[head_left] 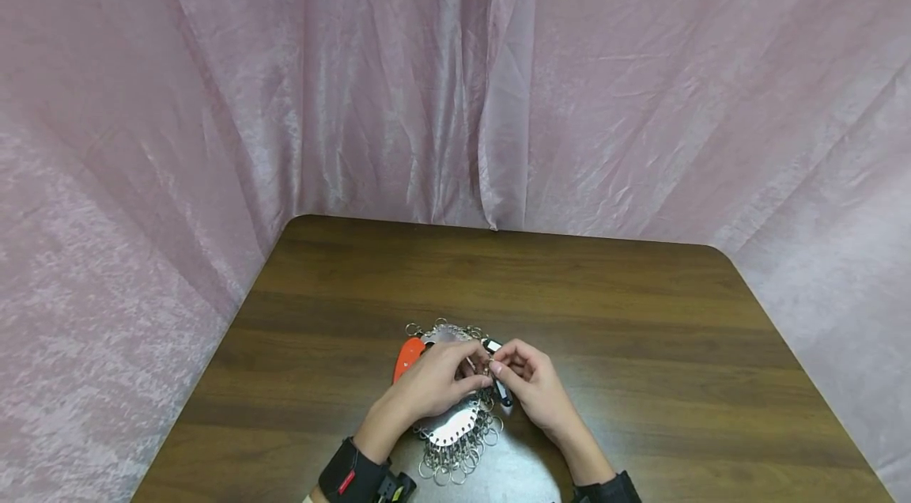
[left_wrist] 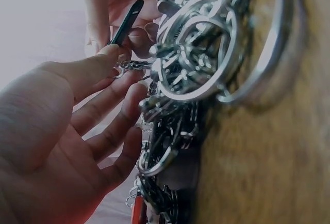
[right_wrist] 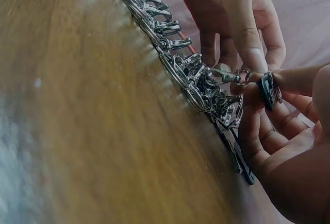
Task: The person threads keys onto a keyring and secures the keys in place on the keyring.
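Note:
A silvery metal plate lies under my hands, its rim hung with swivel clasps and key rings. Thumb and fingers of my left hand pinch a small metal swivel clasp at the plate's right side. My right hand pinches a small dark flat piece with a thin metal ring, close against the left fingertips. Below the fingers hangs a slim black-and-silver tool; its exact kind is unclear. An orange-handled item lies beside the left hand, partly hidden by it.
The brown wooden table extends behind and to both sides of the hands. Pink curtains hang around its far edge and sides. Each wrist wears a black strap.

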{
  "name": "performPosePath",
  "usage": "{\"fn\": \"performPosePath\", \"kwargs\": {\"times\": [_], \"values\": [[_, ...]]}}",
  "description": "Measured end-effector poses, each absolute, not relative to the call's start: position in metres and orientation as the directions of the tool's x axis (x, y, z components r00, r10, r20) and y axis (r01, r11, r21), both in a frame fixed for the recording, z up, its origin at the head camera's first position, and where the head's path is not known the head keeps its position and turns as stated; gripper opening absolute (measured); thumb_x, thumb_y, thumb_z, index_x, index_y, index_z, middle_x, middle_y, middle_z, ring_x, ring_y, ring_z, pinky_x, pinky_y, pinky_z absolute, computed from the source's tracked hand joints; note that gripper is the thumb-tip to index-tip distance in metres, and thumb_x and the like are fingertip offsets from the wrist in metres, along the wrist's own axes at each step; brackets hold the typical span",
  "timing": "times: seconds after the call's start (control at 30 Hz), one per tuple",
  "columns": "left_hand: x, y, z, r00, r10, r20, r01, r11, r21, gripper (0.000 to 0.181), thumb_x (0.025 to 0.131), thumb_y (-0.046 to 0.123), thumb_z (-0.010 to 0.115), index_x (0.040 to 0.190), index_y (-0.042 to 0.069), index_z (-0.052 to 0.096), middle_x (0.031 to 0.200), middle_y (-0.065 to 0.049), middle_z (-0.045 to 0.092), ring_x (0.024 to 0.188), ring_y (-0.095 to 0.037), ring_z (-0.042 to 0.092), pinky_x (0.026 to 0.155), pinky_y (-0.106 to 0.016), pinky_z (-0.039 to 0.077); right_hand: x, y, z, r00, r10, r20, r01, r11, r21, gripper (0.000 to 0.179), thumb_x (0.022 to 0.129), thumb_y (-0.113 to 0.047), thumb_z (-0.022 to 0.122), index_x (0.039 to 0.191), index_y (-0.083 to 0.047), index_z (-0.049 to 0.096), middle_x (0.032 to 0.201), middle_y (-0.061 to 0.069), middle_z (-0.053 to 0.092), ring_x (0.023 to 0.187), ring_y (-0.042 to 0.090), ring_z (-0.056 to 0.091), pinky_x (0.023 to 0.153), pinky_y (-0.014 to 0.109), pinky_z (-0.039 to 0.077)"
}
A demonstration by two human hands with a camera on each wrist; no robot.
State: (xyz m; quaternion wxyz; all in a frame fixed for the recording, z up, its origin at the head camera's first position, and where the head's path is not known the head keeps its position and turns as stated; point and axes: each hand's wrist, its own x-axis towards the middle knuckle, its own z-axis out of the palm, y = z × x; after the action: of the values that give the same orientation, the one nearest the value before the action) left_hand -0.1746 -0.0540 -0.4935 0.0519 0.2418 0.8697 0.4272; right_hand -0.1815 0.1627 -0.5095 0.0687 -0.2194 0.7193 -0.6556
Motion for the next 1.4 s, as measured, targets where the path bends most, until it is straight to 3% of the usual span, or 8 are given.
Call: {"fn": "performPosePath", "kwargs": {"times": [0.37,0.67,0.93,1.4], "values": [[-0.174,-0.055,-0.494,-0.865,0.474,0.164,0.426,0.522,0.739,0.009,0.101,0.029,0.075,0.108,0.024,0.071,0.092,0.016,0.068,0.083,0.000,0.064,0.076,-0.023,0.054,-0.180,0.162,-0.510,-0.887,-0.421,0.189,-0.226,0.040,-0.973,0.011,0.100,-0.001,0.068,0.108,0.005,0.065,0.093,0.024,0.067,0.083,0.016,0.067,0.076,0.025,0.056],[-0.167,-0.055,-0.495,-0.857,0.487,0.172,0.430,0.488,0.760,0.014,0.100,0.024,0.076,0.114,0.023,0.073,0.093,0.015,0.070,0.084,0.000,0.065,0.077,-0.023,0.055,-0.168,0.161,-0.511,-0.904,-0.379,0.200,-0.234,0.045,-0.971,0.011,0.100,0.000,0.068,0.109,0.004,0.064,0.093,0.024,0.067,0.082,0.017,0.067,0.074,0.024,0.055],[-0.159,-0.057,-0.492,-0.849,0.514,0.122,0.415,0.506,0.756,0.011,0.100,0.028,0.077,0.108,0.023,0.072,0.087,0.017,0.067,0.079,0.002,0.063,0.074,-0.024,0.055,-0.152,0.157,-0.515,-0.924,-0.349,0.159,-0.179,0.023,-0.984,0.013,0.100,-0.001,0.068,0.109,0.006,0.062,0.093,0.024,0.067,0.082,0.014,0.066,0.075,0.024,0.054],[-0.174,-0.053,-0.487,-0.819,0.567,0.086,0.418,0.488,0.766,0.011,0.098,0.025,0.080,0.103,0.021,0.071,0.084,0.016,0.068,0.075,0.001,0.064,0.071,-0.022,0.054,-0.153,0.157,-0.513,-0.946,-0.293,0.140,-0.155,0.027,-0.988,0.013,0.099,0.001,0.068,0.109,0.007,0.061,0.094,0.020,0.066,0.083,0.015,0.066,0.076,0.024,0.055]]}}
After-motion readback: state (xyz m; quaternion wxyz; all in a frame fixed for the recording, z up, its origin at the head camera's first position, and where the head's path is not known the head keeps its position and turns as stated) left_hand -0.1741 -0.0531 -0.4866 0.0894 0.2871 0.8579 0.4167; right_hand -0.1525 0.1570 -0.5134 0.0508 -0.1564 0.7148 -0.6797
